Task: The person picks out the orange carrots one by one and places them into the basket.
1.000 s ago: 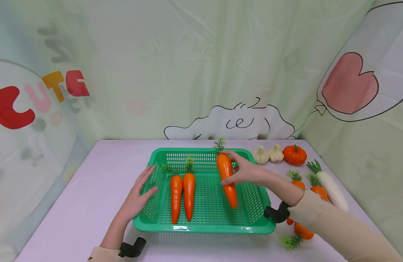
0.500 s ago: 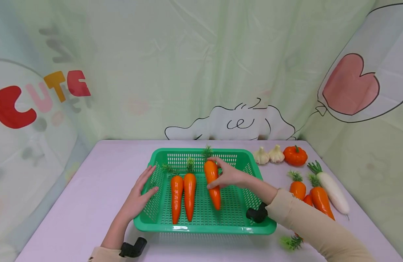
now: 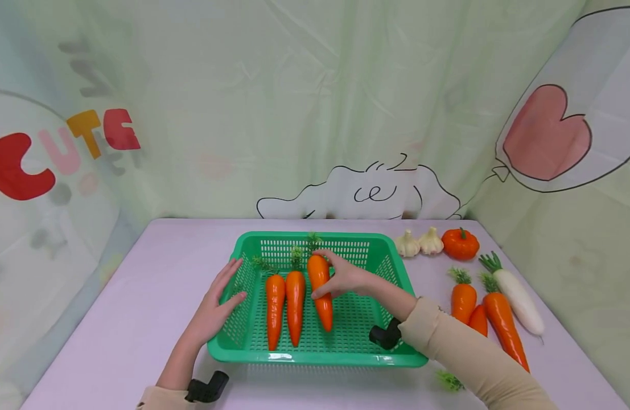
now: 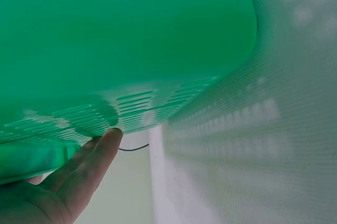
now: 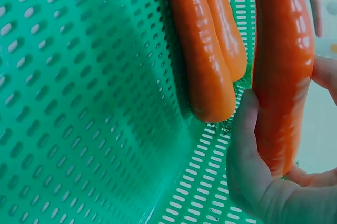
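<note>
A green plastic basket (image 3: pixel 355 360) holds two orange carrots, one carrot (image 3: pixel 275 313) at the left and another carrot (image 3: pixel 295 307) beside it, leafy tops away from me. My right hand (image 3: pixel 342 276) grips a third carrot (image 3: pixel 320 273) between thumb and fingers, just right of those two. In the right wrist view, this held carrot (image 5: pixel 281 66) stands apart from the pair. My left hand (image 3: pixel 217 304) lies at the basket's left rim with its fingers straight. From the left wrist, the fingers (image 4: pixel 95 166) touch the basket's outer wall (image 4: pixel 131 40).
To the right of the basket lie more carrots (image 3: pixel 504 327), partly behind my right sleeve, and a white radish (image 3: pixel 522 302). Two garlic bulbs (image 3: pixel 408 245) and a small orange pumpkin (image 3: pixel 460 245) sit at the table's back right. Curtains (image 3: pixel 294 114) hang behind the table.
My right hand has carried the carrot leftward and slightly nearer across the basket, closer to the other two. The left hand has stayed at the rim.
</note>
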A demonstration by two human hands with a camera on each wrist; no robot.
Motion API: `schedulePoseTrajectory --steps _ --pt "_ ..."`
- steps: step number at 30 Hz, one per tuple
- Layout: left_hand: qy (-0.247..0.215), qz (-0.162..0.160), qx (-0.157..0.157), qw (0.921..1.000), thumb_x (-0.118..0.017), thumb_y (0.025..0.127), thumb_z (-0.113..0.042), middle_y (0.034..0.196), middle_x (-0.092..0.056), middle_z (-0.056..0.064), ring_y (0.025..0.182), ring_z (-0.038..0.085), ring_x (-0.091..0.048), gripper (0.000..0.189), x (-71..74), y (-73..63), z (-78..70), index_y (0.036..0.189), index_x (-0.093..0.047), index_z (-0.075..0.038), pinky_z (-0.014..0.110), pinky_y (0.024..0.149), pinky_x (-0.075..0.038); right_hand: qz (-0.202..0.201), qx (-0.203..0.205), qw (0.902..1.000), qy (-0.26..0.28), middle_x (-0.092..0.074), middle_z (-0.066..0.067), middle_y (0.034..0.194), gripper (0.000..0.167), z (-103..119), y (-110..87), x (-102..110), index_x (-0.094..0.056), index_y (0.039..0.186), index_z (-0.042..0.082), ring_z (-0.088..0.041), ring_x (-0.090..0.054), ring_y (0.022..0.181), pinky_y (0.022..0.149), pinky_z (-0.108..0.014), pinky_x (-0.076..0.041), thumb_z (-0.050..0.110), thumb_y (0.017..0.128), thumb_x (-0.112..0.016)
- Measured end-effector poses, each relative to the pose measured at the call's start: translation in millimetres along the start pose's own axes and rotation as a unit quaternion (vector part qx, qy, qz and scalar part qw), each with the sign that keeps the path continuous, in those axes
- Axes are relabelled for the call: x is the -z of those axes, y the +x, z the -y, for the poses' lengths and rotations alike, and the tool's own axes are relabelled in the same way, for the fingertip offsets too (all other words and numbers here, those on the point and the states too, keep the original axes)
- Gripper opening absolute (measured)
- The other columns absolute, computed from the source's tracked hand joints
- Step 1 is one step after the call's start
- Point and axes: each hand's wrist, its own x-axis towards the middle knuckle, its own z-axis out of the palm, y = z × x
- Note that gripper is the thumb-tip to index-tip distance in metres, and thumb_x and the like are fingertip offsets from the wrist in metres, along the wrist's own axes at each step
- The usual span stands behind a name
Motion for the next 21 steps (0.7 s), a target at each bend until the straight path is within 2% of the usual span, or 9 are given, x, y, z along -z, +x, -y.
schedulePoseTrajectory --steps 13,21 --pt "0.000 0.000 0.002 1.0000 -0.055 0.090 -0.014 0.151 -0.015 0.008 0.136 0.037 -0.010 0.061 0.9 0.0 -1.5 0.145 -0.028 -0.019 0.068 0.095 -0.016 -0.014 -0.001 0.9993 -0.034 -0.043 -0.018 0.117 0.092 -9.6 6.1 -5.3 -0.026 0.141 0.011 -0.026 -0.058 0.082 0.061 -0.038 -0.054 -0.001 0.066 -0.078" --pt "0.000 0.001 0.003 1.0000 -0.055 0.091 -0.017 0.151 -0.015 0.008 0.136 0.036 -0.010 0.060 0.2 0.2 -2.1 0.145 -0.028 -0.019 0.069 0.095 -0.016 -0.007 0.002 0.9986 -0.052 -0.046 -0.017 0.112 0.090 -15.3 9.1 -9.3 -0.027 0.139 0.009 -0.026 -0.056 0.082 0.060 -0.038 -0.054 -0.002 0.065 -0.078"
